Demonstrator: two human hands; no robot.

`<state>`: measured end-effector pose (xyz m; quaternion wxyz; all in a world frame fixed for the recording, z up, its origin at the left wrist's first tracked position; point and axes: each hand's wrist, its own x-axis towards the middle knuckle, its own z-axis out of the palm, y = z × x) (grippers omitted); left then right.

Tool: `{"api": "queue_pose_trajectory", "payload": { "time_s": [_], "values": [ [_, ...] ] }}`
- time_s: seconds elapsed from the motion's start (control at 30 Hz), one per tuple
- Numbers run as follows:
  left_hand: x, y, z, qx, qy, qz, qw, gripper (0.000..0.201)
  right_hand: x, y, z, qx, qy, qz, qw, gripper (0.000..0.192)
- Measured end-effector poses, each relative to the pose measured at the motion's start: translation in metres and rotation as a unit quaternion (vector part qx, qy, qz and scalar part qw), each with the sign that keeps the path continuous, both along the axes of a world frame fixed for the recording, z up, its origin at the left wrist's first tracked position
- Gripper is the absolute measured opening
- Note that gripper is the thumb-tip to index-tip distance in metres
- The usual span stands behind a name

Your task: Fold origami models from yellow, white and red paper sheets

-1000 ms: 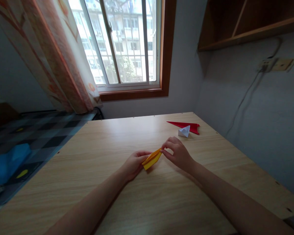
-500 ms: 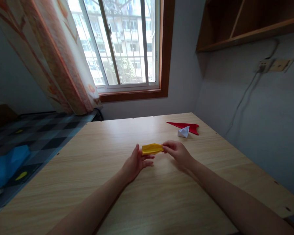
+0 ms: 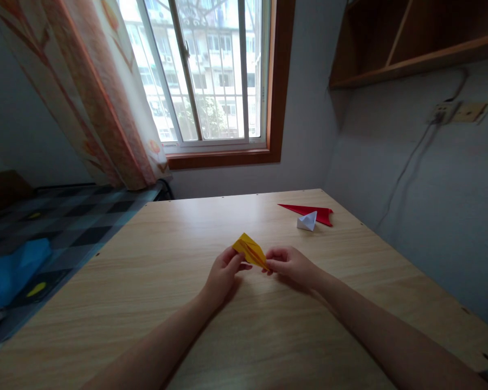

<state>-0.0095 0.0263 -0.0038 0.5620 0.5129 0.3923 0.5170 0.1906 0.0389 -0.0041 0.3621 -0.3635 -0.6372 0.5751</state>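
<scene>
A folded piece of yellow paper (image 3: 250, 251) is held between both hands, just over the wooden table (image 3: 179, 336). It slants down to the right, with creases running along its length. My left hand (image 3: 223, 273) pinches its left side, thumb on top. With thumb and fingers, my right hand (image 3: 289, 265) grips the narrow lower right end. Beyond the right hand, a small folded white paper (image 3: 308, 221) stands on the table, in front of a long, pointed red folded paper (image 3: 305, 209).
Left of the table is a bed with a checked cover (image 3: 85, 216), and a blue item (image 3: 14, 271) lies on it. A window (image 3: 211, 76) with a curtain (image 3: 93, 97) is ahead. A wooden shelf (image 3: 415, 59) and a socket with a cable (image 3: 443, 114) are on the right wall.
The yellow paper has turned from nearly level to slanting down rightward. My left hand, open beside it before, has closed on its left side. My right hand has moved slightly down.
</scene>
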Motion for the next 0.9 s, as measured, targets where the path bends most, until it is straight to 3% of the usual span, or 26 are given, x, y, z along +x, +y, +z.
{"api": "queue_pose_trajectory", "payload": {
  "time_s": [0.17,0.3,0.43,0.57,0.7,0.9],
  "values": [
    [0.002,-0.002,0.002,0.013,0.013,-0.042,0.999,0.032,-0.005,-0.004,-0.001,0.057,-0.014,0.011,0.998,0.019],
    [0.003,-0.003,0.000,0.041,0.049,-0.070,0.995,0.031,-0.007,-0.004,-0.002,0.021,0.060,0.026,0.998,0.027],
    [0.003,-0.004,-0.006,0.051,0.067,-0.057,0.995,0.041,-0.008,-0.004,-0.001,-0.009,0.084,-0.014,0.996,0.029],
    [0.006,-0.008,-0.007,0.078,0.080,-0.041,0.993,0.031,-0.013,-0.006,-0.003,-0.019,0.128,-0.041,0.991,0.031],
    [0.008,-0.010,-0.004,0.128,0.143,-0.038,0.981,0.023,-0.015,-0.009,-0.005,0.013,0.153,-0.066,0.986,0.029],
    [0.005,-0.008,0.000,0.252,0.195,-0.012,0.948,0.026,-0.016,-0.013,-0.004,0.110,0.097,-0.105,0.984,0.021]
  ]
}}
